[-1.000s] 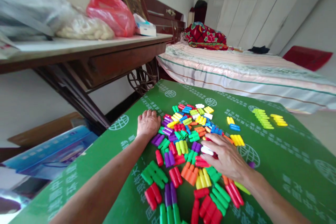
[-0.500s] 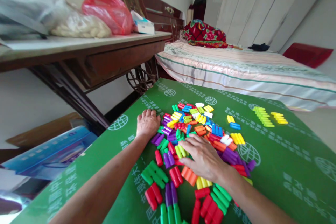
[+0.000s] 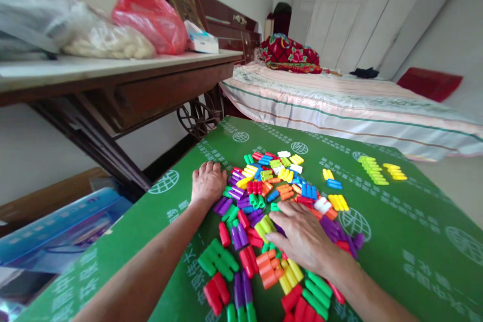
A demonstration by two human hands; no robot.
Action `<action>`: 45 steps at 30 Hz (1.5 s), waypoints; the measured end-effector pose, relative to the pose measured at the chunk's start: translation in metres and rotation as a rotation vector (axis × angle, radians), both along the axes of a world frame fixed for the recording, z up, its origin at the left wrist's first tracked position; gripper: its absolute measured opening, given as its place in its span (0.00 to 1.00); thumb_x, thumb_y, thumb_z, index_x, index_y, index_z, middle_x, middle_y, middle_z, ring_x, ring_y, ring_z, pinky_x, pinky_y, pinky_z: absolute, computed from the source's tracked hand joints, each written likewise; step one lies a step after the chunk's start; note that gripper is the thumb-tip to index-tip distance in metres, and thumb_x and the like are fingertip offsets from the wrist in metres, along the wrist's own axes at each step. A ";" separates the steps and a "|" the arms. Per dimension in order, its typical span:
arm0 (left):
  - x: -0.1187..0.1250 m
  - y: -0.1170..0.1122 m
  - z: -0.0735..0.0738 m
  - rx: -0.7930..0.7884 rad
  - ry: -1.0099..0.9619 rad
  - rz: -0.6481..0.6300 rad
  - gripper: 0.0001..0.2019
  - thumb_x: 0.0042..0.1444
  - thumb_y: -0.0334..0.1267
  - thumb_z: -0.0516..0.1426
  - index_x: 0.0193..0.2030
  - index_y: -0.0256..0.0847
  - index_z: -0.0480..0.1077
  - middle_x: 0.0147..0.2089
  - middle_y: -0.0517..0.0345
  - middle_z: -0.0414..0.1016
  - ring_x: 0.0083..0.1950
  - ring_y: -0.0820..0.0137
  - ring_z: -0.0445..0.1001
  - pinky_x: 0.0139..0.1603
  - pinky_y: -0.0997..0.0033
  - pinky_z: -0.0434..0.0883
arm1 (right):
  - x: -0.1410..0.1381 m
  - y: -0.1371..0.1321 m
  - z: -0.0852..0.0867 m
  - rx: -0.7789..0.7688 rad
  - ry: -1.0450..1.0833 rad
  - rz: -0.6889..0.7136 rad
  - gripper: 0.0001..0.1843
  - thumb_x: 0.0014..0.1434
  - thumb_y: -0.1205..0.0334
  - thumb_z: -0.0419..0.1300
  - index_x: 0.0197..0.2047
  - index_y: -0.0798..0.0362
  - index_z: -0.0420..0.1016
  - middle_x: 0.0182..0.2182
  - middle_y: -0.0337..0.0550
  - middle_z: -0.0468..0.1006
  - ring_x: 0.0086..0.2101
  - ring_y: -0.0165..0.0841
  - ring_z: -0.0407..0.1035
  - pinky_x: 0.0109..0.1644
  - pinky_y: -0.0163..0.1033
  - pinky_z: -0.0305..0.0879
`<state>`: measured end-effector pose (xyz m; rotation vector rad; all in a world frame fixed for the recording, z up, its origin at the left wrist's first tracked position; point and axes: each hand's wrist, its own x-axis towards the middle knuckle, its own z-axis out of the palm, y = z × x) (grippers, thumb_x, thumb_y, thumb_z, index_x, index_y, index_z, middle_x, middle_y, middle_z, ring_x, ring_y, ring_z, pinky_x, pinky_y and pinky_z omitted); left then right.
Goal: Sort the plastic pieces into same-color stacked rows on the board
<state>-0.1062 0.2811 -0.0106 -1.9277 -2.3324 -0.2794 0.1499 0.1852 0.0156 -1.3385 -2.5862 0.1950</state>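
Many coloured plastic building blocks, each made of joined tubes, lie in a loose heap on a green board. My left hand rests on the board at the heap's left edge, palm down, holding nothing that shows; a purple block lies just beside it. Over the middle of the heap, my right hand reaches palm down, thumb apart from the fingers. A lime-green block lies by its thumb and fingertips. Nearer me are an orange block, a yellow block and a large green block.
The green board carries a lime-green row and a yellow block at far right. On the left stands a table with plastic bags. Behind is a bed; a blue package lies low left.
My right hand has shifted slightly among the blocks. The lime-green block by its thumb and the nearby orange and yellow blocks have moved a little. My left hand stays on the board.
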 end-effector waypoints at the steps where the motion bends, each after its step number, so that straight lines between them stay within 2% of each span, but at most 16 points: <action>1: 0.000 0.000 0.001 -0.002 0.001 0.000 0.24 0.62 0.45 0.40 0.55 0.34 0.66 0.61 0.40 0.65 0.65 0.53 0.59 0.63 0.49 0.61 | 0.001 -0.006 -0.001 0.009 0.001 0.010 0.12 0.59 0.51 0.62 0.43 0.48 0.78 0.44 0.47 0.78 0.47 0.42 0.70 0.54 0.49 0.65; 4: 0.000 0.000 0.001 -0.007 0.004 -0.004 0.24 0.62 0.45 0.40 0.55 0.34 0.65 0.61 0.40 0.65 0.65 0.52 0.58 0.63 0.48 0.60 | 0.007 -0.019 0.000 0.003 0.050 0.032 0.12 0.58 0.52 0.63 0.43 0.47 0.79 0.45 0.46 0.78 0.46 0.41 0.71 0.54 0.49 0.66; 7: 0.000 0.000 0.001 -0.009 0.008 -0.005 0.23 0.62 0.45 0.40 0.54 0.34 0.65 0.61 0.41 0.65 0.65 0.52 0.58 0.63 0.47 0.60 | 0.018 -0.016 0.004 -0.048 0.143 0.040 0.09 0.60 0.55 0.62 0.42 0.48 0.79 0.43 0.44 0.79 0.43 0.38 0.72 0.51 0.44 0.68; 9: -0.001 0.001 0.002 -0.008 0.011 -0.005 0.23 0.62 0.45 0.40 0.54 0.34 0.65 0.61 0.41 0.65 0.65 0.51 0.58 0.63 0.47 0.61 | 0.028 -0.003 0.005 -0.036 0.203 0.017 0.08 0.61 0.58 0.60 0.42 0.49 0.78 0.42 0.44 0.79 0.42 0.36 0.72 0.49 0.42 0.69; 13: -0.002 0.002 0.002 -0.012 0.014 -0.003 0.24 0.62 0.45 0.39 0.54 0.33 0.65 0.62 0.40 0.64 0.65 0.51 0.59 0.63 0.47 0.61 | 0.045 0.036 -0.001 0.084 0.264 -0.083 0.10 0.62 0.61 0.56 0.43 0.49 0.79 0.44 0.44 0.79 0.45 0.36 0.72 0.53 0.42 0.68; 17: -0.001 0.002 0.003 -0.020 0.013 0.004 0.24 0.62 0.45 0.39 0.55 0.34 0.64 0.62 0.40 0.64 0.65 0.51 0.58 0.64 0.47 0.60 | 0.049 0.072 -0.007 0.111 0.181 -0.159 0.12 0.61 0.61 0.58 0.46 0.52 0.79 0.49 0.49 0.78 0.49 0.38 0.71 0.56 0.43 0.66; 21: 0.000 0.002 0.004 -0.030 0.010 0.011 0.25 0.62 0.45 0.40 0.57 0.34 0.63 0.63 0.40 0.63 0.66 0.52 0.58 0.65 0.48 0.60 | 0.043 0.088 -0.006 0.017 0.054 -0.130 0.19 0.59 0.60 0.60 0.54 0.54 0.75 0.55 0.52 0.74 0.55 0.40 0.68 0.59 0.44 0.62; 23: 0.001 0.002 0.005 -0.031 0.011 0.012 0.25 0.62 0.45 0.40 0.57 0.33 0.63 0.63 0.40 0.63 0.66 0.52 0.58 0.65 0.48 0.60 | 0.041 0.089 -0.003 -0.065 0.016 -0.090 0.18 0.59 0.59 0.60 0.53 0.52 0.76 0.54 0.49 0.75 0.53 0.38 0.69 0.57 0.42 0.63; 26: 0.001 0.002 0.005 -0.031 0.016 0.012 0.25 0.62 0.45 0.40 0.57 0.33 0.63 0.63 0.40 0.63 0.66 0.52 0.58 0.65 0.48 0.60 | 0.041 0.084 0.004 -0.148 -0.025 -0.079 0.13 0.61 0.57 0.58 0.45 0.50 0.79 0.46 0.46 0.80 0.46 0.36 0.73 0.50 0.37 0.64; 29: 0.001 0.002 0.005 -0.032 0.020 0.012 0.24 0.62 0.45 0.40 0.57 0.34 0.63 0.63 0.40 0.63 0.66 0.52 0.58 0.65 0.48 0.60 | 0.043 0.084 0.011 -0.145 -0.033 -0.179 0.13 0.64 0.57 0.54 0.43 0.50 0.79 0.42 0.45 0.81 0.42 0.36 0.74 0.44 0.36 0.64; 31: 0.000 0.001 0.004 -0.034 0.023 0.012 0.24 0.62 0.45 0.39 0.57 0.34 0.63 0.63 0.41 0.63 0.66 0.51 0.58 0.65 0.48 0.60 | 0.043 0.089 0.013 -0.131 -0.021 -0.232 0.14 0.64 0.57 0.53 0.45 0.50 0.79 0.44 0.45 0.81 0.43 0.36 0.74 0.44 0.36 0.64; 36: -0.001 0.001 0.004 -0.038 0.028 0.012 0.24 0.62 0.45 0.39 0.56 0.34 0.64 0.62 0.41 0.64 0.66 0.51 0.58 0.64 0.47 0.60 | 0.029 0.103 0.013 -0.115 0.002 -0.188 0.15 0.62 0.60 0.55 0.50 0.50 0.77 0.49 0.44 0.79 0.48 0.35 0.73 0.50 0.35 0.63; 41: -0.001 0.002 0.004 -0.042 0.031 0.008 0.24 0.63 0.45 0.39 0.57 0.34 0.63 0.63 0.41 0.63 0.66 0.51 0.57 0.65 0.48 0.60 | -0.003 0.106 0.017 -0.056 -0.007 -0.099 0.15 0.63 0.59 0.55 0.51 0.49 0.77 0.48 0.45 0.79 0.49 0.36 0.72 0.53 0.37 0.63; 45: -0.001 0.002 0.005 -0.046 0.035 0.009 0.24 0.63 0.45 0.39 0.56 0.33 0.63 0.63 0.41 0.63 0.66 0.51 0.58 0.65 0.48 0.60 | -0.031 0.106 0.019 0.001 -0.097 -0.117 0.17 0.63 0.54 0.55 0.49 0.52 0.77 0.46 0.50 0.80 0.48 0.41 0.71 0.53 0.43 0.64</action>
